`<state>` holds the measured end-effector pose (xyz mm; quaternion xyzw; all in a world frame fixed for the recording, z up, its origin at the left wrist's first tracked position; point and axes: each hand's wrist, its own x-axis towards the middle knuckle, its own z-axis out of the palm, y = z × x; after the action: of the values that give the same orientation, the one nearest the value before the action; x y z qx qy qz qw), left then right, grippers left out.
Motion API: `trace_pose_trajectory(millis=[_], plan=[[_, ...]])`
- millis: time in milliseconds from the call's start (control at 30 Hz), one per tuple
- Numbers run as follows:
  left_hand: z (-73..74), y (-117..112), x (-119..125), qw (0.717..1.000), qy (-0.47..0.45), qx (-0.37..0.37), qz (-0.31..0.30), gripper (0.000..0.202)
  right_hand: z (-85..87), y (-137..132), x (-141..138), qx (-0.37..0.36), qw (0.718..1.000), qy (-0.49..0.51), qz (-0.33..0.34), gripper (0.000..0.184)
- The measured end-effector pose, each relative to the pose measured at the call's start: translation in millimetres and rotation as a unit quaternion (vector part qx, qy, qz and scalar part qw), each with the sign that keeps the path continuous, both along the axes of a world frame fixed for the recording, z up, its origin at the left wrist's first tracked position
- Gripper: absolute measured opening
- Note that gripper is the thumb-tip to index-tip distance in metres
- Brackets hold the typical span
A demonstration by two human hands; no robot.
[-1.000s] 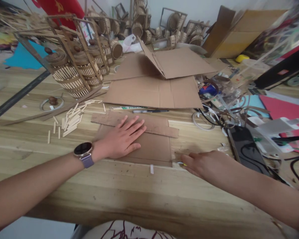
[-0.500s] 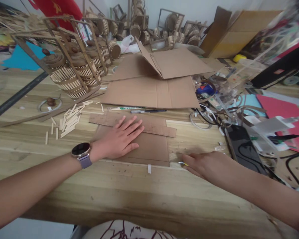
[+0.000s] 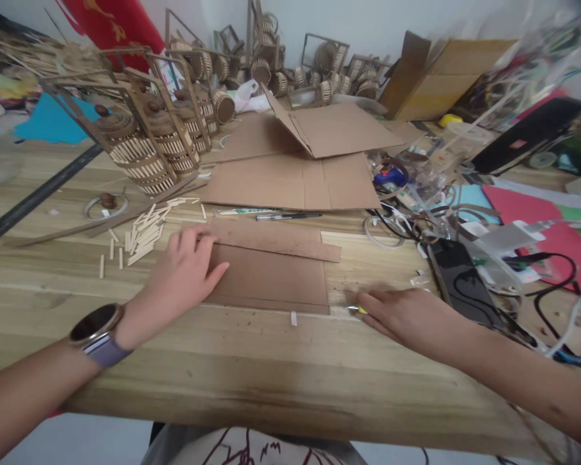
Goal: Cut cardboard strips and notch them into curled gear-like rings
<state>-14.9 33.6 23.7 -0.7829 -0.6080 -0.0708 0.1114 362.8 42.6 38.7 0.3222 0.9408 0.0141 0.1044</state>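
Note:
A flat cardboard sheet [image 3: 271,278] lies before me with a dark line along its near edge. Across its upper part rests a narrow cardboard strip [image 3: 281,243]. My left hand [image 3: 186,265] is at the left end of both, fingers bent and apart, thumb over the sheet; whether the fingertips press on the strip I cannot tell. On the right, my right hand [image 3: 392,316] is closed around a utility knife [image 3: 361,309]. Its yellow body mostly hides in the fingers, and the metal tip points left, just off the sheet's near right corner.
Short wooden sticks [image 3: 148,232] lie scattered at the left. Behind the sheet are a pen [image 3: 289,216] and larger cardboard pieces [image 3: 290,184]. Stick-built lanterns [image 3: 142,155] stand back left. Cables and a black phone-like slab [image 3: 459,278] crowd the right.
My left hand has slid left from the middle of the cardboard to its left end, and its flat fingers have bent. My right hand keeps the knife near the same corner.

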Motion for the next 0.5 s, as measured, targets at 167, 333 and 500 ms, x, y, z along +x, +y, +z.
trace_pose_trajectory(millis=[167,333,500], plan=[[6.5,-20,-8,0.996,-0.016,-0.071,0.050,0.039,5.1,3,3,-0.028,0.998,0.017,-0.045,0.023],[8.5,-29,9,0.990,-0.072,-0.120,0.004,0.038,16.0,4,-14,-0.041,0.997,-0.007,-0.069,0.025],[15.1,-18,19,0.993,-0.054,-0.095,-0.037,0.033,25.6,6,-49,-0.049,0.995,-0.050,-0.070,0.027]])
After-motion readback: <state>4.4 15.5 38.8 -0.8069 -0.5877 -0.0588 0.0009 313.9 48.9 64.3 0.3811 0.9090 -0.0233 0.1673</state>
